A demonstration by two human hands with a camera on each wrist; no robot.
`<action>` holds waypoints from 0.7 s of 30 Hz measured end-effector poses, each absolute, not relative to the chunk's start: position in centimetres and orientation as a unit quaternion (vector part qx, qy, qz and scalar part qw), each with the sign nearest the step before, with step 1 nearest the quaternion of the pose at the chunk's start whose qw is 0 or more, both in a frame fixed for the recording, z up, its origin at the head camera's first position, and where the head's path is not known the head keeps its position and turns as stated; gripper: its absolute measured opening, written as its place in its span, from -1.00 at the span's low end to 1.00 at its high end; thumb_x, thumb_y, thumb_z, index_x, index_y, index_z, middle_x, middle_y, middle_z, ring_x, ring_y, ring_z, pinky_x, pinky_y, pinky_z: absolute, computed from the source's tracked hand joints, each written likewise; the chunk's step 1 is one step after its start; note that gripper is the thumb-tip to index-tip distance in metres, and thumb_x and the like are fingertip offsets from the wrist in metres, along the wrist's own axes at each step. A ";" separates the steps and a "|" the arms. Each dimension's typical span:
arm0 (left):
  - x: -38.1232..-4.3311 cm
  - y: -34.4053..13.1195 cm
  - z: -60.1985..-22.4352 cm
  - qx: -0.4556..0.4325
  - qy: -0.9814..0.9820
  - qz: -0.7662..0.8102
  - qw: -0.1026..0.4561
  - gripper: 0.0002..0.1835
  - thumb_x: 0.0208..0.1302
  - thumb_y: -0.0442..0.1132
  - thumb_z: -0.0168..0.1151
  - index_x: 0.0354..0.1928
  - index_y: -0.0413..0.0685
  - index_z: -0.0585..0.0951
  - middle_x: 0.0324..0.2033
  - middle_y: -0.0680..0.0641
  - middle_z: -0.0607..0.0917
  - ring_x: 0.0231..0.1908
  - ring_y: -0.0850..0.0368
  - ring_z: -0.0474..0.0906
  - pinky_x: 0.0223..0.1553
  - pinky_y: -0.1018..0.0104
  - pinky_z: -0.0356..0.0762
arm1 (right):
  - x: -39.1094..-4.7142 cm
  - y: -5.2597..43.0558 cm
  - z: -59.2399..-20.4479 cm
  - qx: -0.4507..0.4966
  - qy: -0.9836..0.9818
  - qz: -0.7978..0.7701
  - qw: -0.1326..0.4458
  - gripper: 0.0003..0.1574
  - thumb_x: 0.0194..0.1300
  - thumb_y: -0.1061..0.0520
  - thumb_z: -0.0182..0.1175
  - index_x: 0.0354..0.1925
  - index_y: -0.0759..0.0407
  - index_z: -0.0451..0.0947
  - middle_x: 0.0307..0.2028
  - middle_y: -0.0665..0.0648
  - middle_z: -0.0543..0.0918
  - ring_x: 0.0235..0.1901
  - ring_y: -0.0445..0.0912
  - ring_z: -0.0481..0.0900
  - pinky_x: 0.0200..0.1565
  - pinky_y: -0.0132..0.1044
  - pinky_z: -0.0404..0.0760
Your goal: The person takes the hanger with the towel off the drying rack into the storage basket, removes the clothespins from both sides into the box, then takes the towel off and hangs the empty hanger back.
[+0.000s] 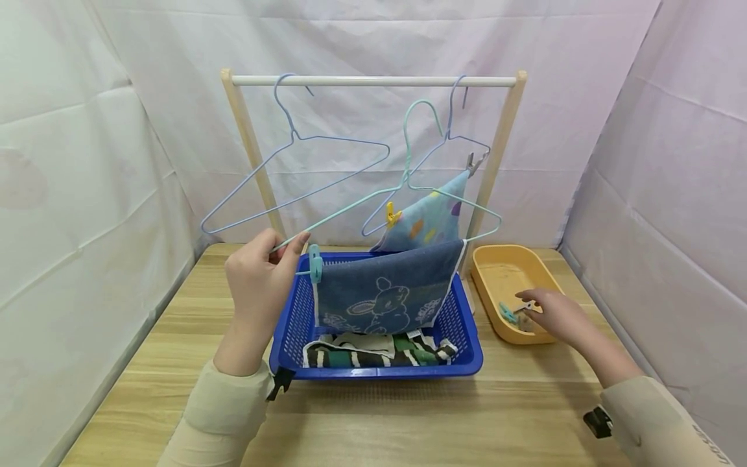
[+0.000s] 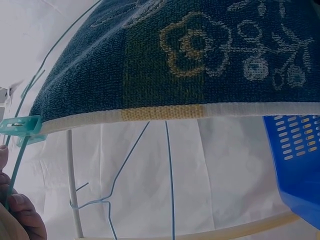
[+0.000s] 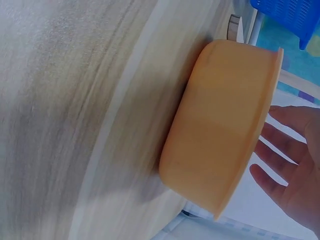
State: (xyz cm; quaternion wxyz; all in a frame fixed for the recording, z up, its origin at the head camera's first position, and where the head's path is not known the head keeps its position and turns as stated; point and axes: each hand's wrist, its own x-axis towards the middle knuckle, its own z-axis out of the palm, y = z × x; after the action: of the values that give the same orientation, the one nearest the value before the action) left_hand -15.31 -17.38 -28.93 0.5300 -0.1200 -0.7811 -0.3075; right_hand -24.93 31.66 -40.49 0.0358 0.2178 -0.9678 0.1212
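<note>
- Hanger (image 1: 406, 174), light green, tilted above the blue basket (image 1: 376, 372); left hand (image 1: 259, 275) pinches its left end in a narrow grip.
- Towel (image 1: 379, 272), dark blue, hangs from its lower bar, teal clip (image 1: 316, 263) at one corner.
- Right hand (image 1: 551, 312), grip loosely spread, reaches into the yellow tub (image 1: 502, 266) on the bench (image 1: 362, 421); contact with the clips (image 1: 508, 314) unclear.
</note>
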 end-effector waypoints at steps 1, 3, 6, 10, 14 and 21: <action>-15.3 -17.3 -28.9 -0.120 -0.780 -0.309 0.531 -0.60 0.15 -0.25 0.45 -0.63 -0.20 0.41 -0.75 -0.07 0.37 -0.72 0.09 0.20 -0.65 0.31 0.10 | -24.8 31.6 -40.3 0.216 -0.968 0.122 0.037 -0.57 0.22 0.29 0.30 0.05 0.40 0.54 -0.11 0.37 0.65 -0.15 0.30 0.60 -0.16 0.17 0.54; -15.3 -17.3 -28.9 -0.120 -0.780 -0.309 0.531 -0.59 0.15 -0.26 0.45 -0.64 -0.20 0.40 -0.75 -0.07 0.37 -0.72 0.09 0.20 -0.65 0.30 0.10 | -24.7 31.4 -40.1 0.214 -0.968 0.124 0.039 -0.58 0.23 0.27 0.30 0.05 0.39 0.55 -0.07 0.38 0.64 -0.14 0.30 0.60 -0.17 0.17 0.54; -15.3 -17.2 -28.9 -0.118 -0.778 -0.316 0.531 -0.59 0.14 -0.28 0.46 -0.65 -0.19 0.39 -0.76 -0.07 0.36 -0.72 0.09 0.19 -0.65 0.30 0.09 | -24.5 31.1 -39.5 0.212 -0.968 0.128 0.043 -0.59 0.25 0.24 0.29 0.05 0.37 0.56 -0.03 0.39 0.62 -0.12 0.31 0.59 -0.16 0.18 0.54; -15.3 -17.1 -28.8 -0.117 -0.777 -0.319 0.529 -0.58 0.16 -0.28 0.44 -0.65 -0.19 0.38 -0.76 -0.06 0.35 -0.72 0.09 0.20 -0.65 0.31 0.09 | -24.1 30.7 -38.6 0.215 -0.967 0.128 0.055 -0.58 0.27 0.20 0.28 0.06 0.37 0.55 -0.01 0.39 0.61 -0.10 0.31 0.59 -0.14 0.19 0.53; -15.3 -17.0 -28.7 -0.113 -0.774 -0.326 0.531 -0.57 0.17 -0.29 0.42 -0.67 -0.18 0.36 -0.76 -0.05 0.32 -0.72 0.11 0.19 -0.65 0.32 0.08 | -23.7 30.0 -37.6 0.220 -0.965 0.126 0.069 -0.57 0.30 0.16 0.26 0.07 0.37 0.55 0.00 0.39 0.61 -0.08 0.31 0.58 -0.10 0.20 0.52; -15.3 -16.8 -28.7 -0.105 -0.769 -0.337 0.532 -0.55 0.18 -0.28 0.42 -0.68 -0.17 0.34 -0.76 -0.05 0.30 -0.71 0.10 0.17 -0.63 0.33 0.06 | -22.7 28.2 -35.9 0.227 -0.961 0.127 0.091 -0.58 0.36 0.08 0.23 0.07 0.34 0.56 0.01 0.38 0.61 -0.01 0.31 0.56 -0.03 0.22 0.49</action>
State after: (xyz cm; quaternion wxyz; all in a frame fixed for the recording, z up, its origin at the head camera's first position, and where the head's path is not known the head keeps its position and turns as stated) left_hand -15.28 -16.79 -28.70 0.5323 -0.1047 -0.7693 -0.3375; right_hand -22.74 28.24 -35.91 0.0913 0.2268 -0.9613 0.1274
